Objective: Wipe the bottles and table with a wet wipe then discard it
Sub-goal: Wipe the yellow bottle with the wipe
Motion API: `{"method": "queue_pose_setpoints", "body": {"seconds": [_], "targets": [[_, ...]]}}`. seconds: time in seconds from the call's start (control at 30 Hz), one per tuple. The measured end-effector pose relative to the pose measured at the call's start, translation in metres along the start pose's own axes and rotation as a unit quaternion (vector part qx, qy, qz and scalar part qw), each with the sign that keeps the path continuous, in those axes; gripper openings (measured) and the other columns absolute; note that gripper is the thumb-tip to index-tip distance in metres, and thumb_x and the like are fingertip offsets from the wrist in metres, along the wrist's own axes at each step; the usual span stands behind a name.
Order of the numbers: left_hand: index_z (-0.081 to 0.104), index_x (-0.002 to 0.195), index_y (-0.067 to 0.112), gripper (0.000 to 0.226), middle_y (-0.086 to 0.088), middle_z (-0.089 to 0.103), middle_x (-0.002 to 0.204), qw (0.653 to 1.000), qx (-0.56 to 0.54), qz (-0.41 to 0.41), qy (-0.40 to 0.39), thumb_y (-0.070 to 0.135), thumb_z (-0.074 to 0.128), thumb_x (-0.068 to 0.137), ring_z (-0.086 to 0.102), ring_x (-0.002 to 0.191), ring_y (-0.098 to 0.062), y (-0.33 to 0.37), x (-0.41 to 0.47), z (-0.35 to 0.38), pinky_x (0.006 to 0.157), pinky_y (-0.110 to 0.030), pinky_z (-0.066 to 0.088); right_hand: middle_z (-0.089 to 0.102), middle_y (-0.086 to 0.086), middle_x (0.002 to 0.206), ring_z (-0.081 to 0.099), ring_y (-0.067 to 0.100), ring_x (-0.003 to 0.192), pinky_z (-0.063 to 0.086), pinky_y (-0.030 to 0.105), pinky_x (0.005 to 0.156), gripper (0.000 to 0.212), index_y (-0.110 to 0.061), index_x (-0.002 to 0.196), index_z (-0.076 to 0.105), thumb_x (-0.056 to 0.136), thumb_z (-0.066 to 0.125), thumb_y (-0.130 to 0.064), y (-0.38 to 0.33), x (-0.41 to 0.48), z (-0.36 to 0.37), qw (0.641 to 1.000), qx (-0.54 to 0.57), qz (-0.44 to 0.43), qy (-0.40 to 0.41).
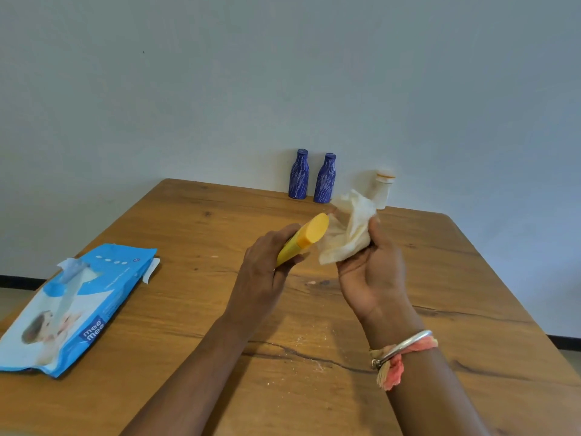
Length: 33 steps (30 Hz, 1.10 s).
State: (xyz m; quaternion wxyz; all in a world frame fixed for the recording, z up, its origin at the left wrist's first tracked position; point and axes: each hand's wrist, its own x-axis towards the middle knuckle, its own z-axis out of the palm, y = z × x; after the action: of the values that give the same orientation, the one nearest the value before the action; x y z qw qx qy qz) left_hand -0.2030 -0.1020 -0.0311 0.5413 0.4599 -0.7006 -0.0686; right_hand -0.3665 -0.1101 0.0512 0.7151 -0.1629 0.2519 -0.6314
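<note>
Wood table: left hand grips yellow bottle, right hand bunches wet wipe vs cap.

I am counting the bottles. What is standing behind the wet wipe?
A white bottle with an orange ring stands at the wall behind the wipe. The wipe hides its lower left part. Two blue bottles stand left of it, uncovered.

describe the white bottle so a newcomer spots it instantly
Start at the wooden table's far edge against the wall, where three bottles stand. The white bottle is rightmost, partly hidden behind the wipe. Unlike the two blue bottles, it is pale with an orange band under its cap.
</note>
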Motion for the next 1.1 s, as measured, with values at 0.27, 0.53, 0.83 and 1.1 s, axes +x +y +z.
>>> {"method": "queue_pose_setpoints", "body": {"seconds": [0.27,0.53,0.83,1.1], "targets": [[0.055,0.126,0.021,0.032,0.006,0.062,0.106,1.0,0.005,-0.013,0.016,0.039,0.053,0.101,0.061,0.093,-0.013,-0.006,0.002,0.007,0.079,-0.043,0.055,0.068,-0.011,0.11,0.065,-0.001,0.096,0.05,0.014,0.074,0.025,-0.015,0.102,0.069,0.108,0.046,-0.023,0.036,-0.04,0.008,0.647,-0.648,-0.38,-0.13],[0.053,0.137,0.021,0.038,0.002,0.065,0.103,0.997,0.07,-0.01,-0.025,0.032,0.055,0.1,0.06,0.094,-0.017,-0.015,-0.007,0.0,0.084,-0.049,0.052,0.063,-0.003,0.104,0.053,0.007,0.061,0.034,0.016,0.054,0.038,-0.018,0.084,0.059,0.11,0.037,-0.035,0.035,-0.033,0.008,0.652,-0.69,-0.305,-0.074],[0.053,0.125,0.02,0.035,-0.007,0.067,0.112,0.97,0.229,0.084,0.0,0.012,0.063,0.092,0.056,0.102,-0.021,-0.021,-0.009,-0.009,0.082,-0.045,0.049,0.064,-0.001,0.089,0.055,0.007,0.062,0.034,0.017,0.053,0.035,-0.022,0.09,0.056,0.11,0.033,-0.037,0.035,-0.029,0.003,0.665,-0.689,-0.284,-0.046],[0.05,0.139,0.021,0.058,-0.008,0.064,0.12,0.904,0.392,0.171,-0.027,0.02,0.075,0.086,0.06,0.109,-0.028,-0.014,0.005,-0.02,0.092,-0.044,0.045,0.05,0.003,0.154,0.036,0.028,0.15,0.024,0.052,0.125,0.042,-0.021,0.146,0.051,0.109,0.035,-0.032,0.044,-0.03,-0.024,0.478,-0.823,-0.304,-0.03]]}}
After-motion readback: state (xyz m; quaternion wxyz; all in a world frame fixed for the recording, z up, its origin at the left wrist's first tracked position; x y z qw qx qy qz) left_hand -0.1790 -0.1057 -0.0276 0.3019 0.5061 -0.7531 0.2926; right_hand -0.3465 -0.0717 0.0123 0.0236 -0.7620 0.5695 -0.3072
